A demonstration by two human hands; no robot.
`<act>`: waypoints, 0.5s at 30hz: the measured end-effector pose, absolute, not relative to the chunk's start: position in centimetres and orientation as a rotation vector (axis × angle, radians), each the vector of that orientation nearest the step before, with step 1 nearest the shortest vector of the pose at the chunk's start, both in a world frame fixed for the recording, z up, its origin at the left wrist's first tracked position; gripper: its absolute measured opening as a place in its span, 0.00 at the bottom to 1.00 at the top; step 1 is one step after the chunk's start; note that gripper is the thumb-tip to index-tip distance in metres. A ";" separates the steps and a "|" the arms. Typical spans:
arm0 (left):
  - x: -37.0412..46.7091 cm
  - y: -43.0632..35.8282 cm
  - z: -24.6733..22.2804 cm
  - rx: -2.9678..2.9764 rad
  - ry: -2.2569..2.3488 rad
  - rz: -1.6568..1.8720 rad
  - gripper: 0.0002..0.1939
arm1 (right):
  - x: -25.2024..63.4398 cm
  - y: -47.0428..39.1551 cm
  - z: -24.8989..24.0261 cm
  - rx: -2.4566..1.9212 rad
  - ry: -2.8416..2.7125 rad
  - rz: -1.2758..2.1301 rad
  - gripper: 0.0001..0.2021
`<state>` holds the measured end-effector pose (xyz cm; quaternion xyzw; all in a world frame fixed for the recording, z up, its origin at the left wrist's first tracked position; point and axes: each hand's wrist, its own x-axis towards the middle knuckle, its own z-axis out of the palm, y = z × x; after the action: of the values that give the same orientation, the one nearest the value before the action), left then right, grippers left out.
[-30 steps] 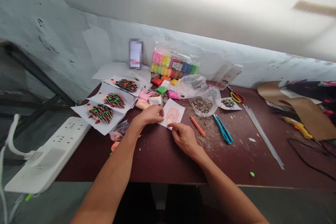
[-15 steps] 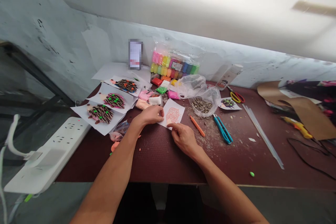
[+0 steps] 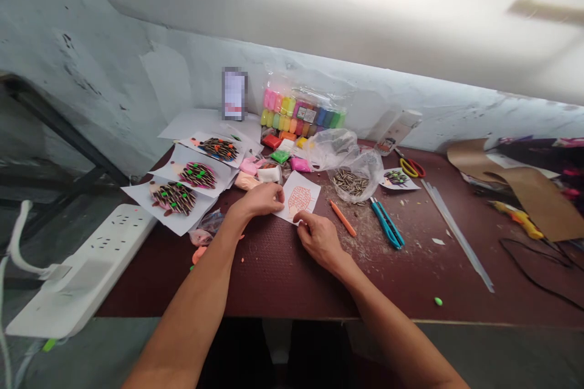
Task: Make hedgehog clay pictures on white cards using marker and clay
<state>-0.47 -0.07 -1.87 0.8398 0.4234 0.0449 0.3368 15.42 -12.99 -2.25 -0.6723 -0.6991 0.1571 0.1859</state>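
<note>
A small white paper card (image 3: 314, 185) lies on the table in front of me, bearing a hedgehog outline filled with orange-red marks and a pale peach patch at its lower left. My left hand (image 3: 263, 199) rests at the card's left edge, thumb and fingers curled together on it. From the right, my right hand (image 3: 320, 238) touches the peach patch with an extended index finger, the other fingers bent under. An orange pen-like stick (image 3: 343, 219) lies right of that hand, with a teal utility knife (image 3: 387, 223) beyond it.
Finished hedgehog cards (image 3: 176, 199) lie at the left, near a white power strip (image 3: 86, 270). Behind are coloured clay packs (image 3: 303, 114) and a plastic bag (image 3: 351, 185) of striped seeds. Scissors (image 3: 412, 167), clear glue sticks (image 3: 456, 234) and a yellow glue gun (image 3: 524, 225) lie right.
My right index fingertip has shifted slightly to the right over the peach patch. My left hand stays at the card's edge, and the card has barely moved.
</note>
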 end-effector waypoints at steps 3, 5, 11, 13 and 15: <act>-0.4 -0.1 -1.8 2.190 1.099 0.110 0.12 | 15.8 -13.0 -2.5 -1.842 -1.848 0.448 0.13; -0.4 -0.1 -1.8 2.193 1.103 0.105 0.12 | 15.9 -13.0 -2.6 -1.813 -1.792 0.469 0.12; -0.5 0.0 -2.1 2.199 1.104 0.116 0.12 | 16.2 -12.9 -2.8 -1.790 -1.789 0.475 0.08; -0.5 0.0 -2.1 2.200 1.102 0.122 0.12 | 16.2 -12.9 -2.8 -1.784 -1.818 0.466 0.09; -0.5 0.0 -2.2 2.201 1.096 0.122 0.11 | 16.2 -12.9 -2.8 -1.780 -1.856 0.452 0.11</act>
<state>-0.49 0.03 -2.15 0.8428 0.4199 0.0468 0.3334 16.19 -12.87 -2.82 -0.6580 -0.6859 0.1671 0.2621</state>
